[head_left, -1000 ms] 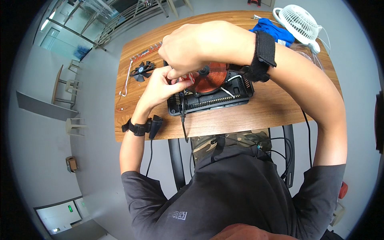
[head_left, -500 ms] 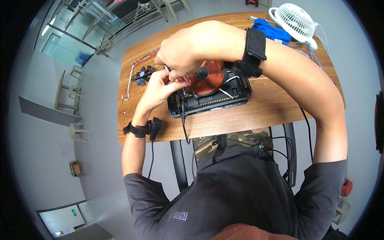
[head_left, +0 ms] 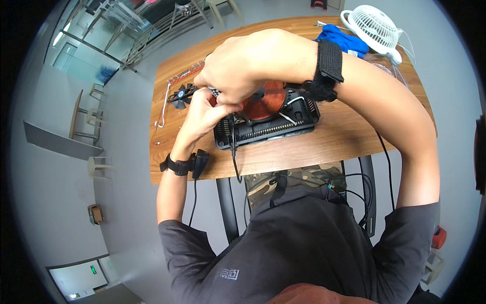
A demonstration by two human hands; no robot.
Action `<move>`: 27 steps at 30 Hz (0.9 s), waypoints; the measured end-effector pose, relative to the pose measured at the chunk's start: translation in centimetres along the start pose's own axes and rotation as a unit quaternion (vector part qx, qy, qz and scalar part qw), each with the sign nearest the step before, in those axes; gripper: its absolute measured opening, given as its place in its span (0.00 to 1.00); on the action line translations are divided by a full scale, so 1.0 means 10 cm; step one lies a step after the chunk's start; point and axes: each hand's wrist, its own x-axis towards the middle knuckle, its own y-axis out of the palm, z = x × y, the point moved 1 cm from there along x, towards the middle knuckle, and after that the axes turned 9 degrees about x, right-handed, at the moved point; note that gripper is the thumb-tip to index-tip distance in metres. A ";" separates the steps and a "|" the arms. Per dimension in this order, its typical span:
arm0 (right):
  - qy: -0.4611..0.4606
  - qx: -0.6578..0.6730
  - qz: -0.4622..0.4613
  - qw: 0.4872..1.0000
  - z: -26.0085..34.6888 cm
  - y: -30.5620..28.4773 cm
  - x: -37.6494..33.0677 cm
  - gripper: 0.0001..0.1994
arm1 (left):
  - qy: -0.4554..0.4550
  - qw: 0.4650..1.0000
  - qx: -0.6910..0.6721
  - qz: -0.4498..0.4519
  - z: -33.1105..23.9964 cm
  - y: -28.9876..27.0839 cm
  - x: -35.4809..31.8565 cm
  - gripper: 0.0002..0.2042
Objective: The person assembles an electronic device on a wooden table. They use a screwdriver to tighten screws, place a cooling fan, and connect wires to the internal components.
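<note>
An induction cooker's black lower housing [head_left: 283,124] lies opened on the table, with a round copper coil [head_left: 269,104] inside. My right hand [head_left: 235,66] reaches across from the right over the coil's left side, fingers bent and closed. Directly below it, my left hand [head_left: 205,112] pinches at the housing's left end, its thumb pointing toward the coil. Between the hands shows a bit of a small dark-and-light piece [head_left: 214,92], too covered to name. A black cable [head_left: 234,147] runs from the housing's left front over the table edge.
Left of the hands lie a small black cooling fan [head_left: 179,96], a narrow orange circuit strip [head_left: 185,74] and a thin white wire [head_left: 164,109]. A blue cloth [head_left: 344,40] and a white desk fan [head_left: 375,28] occupy the far right corner. Straps with cabled devices sit on both wrists.
Both hands have shifted slightly, the right wrist a little to the right. A red-and-white piece seen by my left thumb is now covered. The housing has barely moved.
</note>
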 end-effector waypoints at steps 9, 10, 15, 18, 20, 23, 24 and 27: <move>0.003 -0.024 0.008 1.000 0.09 0.02 0.04 0.14 | -0.008 0.998 -0.060 -0.005 -0.15 0.07 -0.05 0.14; 0.001 -0.031 -0.001 1.000 0.12 0.03 0.06 0.14 | 0.003 1.000 0.025 0.003 -0.03 0.00 -0.04 0.14; 0.039 -0.030 0.038 0.998 0.09 -0.09 -0.07 0.13 | -0.017 1.000 -0.005 -0.013 -0.12 0.02 -0.01 0.14; 0.020 -0.011 0.047 0.999 0.07 -0.14 -0.12 0.14 | -0.014 1.000 -0.004 0.010 0.05 -0.07 0.00 0.17; 0.023 -0.003 0.048 0.999 0.05 -0.14 -0.14 0.14 | -0.022 0.997 -0.053 0.043 0.08 -0.09 0.04 0.18; 0.025 -0.023 0.010 0.999 0.01 -0.08 -0.11 0.16 | -0.010 0.995 -0.079 0.063 0.06 -0.05 0.07 0.21; 0.007 -0.037 -0.005 0.999 0.01 -0.03 -0.05 0.16 | -0.019 0.995 -0.072 0.059 0.05 -0.04 0.03 0.21; 0.011 -0.053 -0.019 0.998 0.01 -0.03 -0.07 0.17 | -0.023 0.999 -0.027 0.034 0.00 0.03 0.03 0.19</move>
